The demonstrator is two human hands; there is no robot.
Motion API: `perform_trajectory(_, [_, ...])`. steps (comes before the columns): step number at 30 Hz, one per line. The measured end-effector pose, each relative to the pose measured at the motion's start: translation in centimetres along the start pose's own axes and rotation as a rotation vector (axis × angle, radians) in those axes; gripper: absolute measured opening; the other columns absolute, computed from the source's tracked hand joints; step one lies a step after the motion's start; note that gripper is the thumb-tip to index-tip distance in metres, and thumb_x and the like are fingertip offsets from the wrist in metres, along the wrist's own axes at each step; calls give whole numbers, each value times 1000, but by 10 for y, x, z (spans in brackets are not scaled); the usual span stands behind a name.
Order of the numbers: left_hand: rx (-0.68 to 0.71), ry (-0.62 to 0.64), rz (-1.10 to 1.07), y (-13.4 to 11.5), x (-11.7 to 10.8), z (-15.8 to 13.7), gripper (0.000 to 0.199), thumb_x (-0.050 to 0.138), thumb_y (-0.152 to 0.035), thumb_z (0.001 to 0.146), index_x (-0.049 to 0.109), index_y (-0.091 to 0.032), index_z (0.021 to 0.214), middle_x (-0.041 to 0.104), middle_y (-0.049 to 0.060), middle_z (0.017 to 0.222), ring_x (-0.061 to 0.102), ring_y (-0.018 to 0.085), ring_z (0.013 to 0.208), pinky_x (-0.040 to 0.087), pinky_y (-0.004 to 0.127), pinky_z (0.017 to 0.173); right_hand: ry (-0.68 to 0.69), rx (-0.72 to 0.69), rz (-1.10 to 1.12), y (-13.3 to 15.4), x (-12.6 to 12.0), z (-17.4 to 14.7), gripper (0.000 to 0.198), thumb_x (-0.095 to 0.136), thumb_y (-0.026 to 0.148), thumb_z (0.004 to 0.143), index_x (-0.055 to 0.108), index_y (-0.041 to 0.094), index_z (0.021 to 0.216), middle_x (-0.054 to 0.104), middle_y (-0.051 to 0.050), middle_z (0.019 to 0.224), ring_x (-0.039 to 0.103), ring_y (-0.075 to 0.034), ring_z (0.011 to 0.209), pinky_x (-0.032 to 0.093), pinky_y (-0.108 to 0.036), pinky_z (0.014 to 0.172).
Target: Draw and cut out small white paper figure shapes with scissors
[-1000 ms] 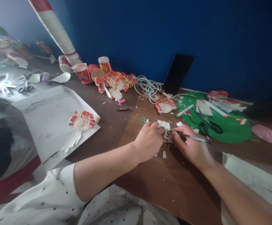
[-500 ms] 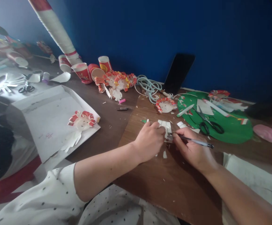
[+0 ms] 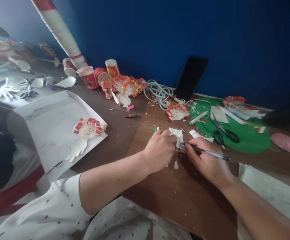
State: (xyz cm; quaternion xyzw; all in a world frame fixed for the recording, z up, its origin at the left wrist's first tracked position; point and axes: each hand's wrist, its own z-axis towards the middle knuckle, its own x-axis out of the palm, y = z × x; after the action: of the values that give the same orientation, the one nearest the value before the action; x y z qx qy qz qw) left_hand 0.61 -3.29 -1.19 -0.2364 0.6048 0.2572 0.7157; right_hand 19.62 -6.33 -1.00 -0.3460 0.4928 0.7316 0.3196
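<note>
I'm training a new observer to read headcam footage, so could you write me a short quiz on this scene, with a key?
1. Which hand holds the pen?

2. What do the scissors on the right side of the picture lie on?
a) the pink oval
b) the green sheet
c) the coiled cable

3. Fill in the missing colour: the wall behind the black phone is ____.

Key: 1. the right hand; 2. b; 3. blue.
</note>
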Motion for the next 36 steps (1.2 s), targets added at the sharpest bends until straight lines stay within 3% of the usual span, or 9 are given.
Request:
perform_trajectory(4, [-2, 15, 6, 0, -1, 0, 24, 47, -25, 94, 68, -16, 87, 63, 9, 98, 49, 25, 99, 35, 39, 79, 1, 5, -11, -2, 1, -1, 21, 51, 40, 93, 60, 22, 86, 65, 0, 65, 60, -15, 56, 43, -27, 55])
perform_trajectory(10, [-2, 33, -19, 1, -2, 0, 28, 45, -25, 94, 68, -16, 82, 63, 9, 100, 48, 25, 99, 34, 38, 78, -204, -26, -64, 0, -1, -4, 16, 55, 37, 91, 62, 22, 94, 70, -4, 77, 66, -19, 66, 47, -29, 62])
perform_trajectory(22, [-8, 32, -25, -1, -4, 1, 25, 46, -24, 94, 68, -16, 86, 63, 9, 96, 49, 25, 99, 34, 43, 84, -51, -27, -53, -1, 3, 1, 20, 51, 39, 93, 60, 22, 86, 65, -1, 65, 60, -15, 55, 42, -26, 53])
perform_trajectory(36, [9, 32, -13, -1, -3, 0, 22, 49, -23, 93, 69, -16, 86, 63, 9, 100, 50, 26, 101, 36, 42, 80, -38, -36, -10, -4, 5, 2, 22, 51, 40, 93, 59, 21, 85, 62, 0, 65, 57, -14, 56, 41, -26, 55])
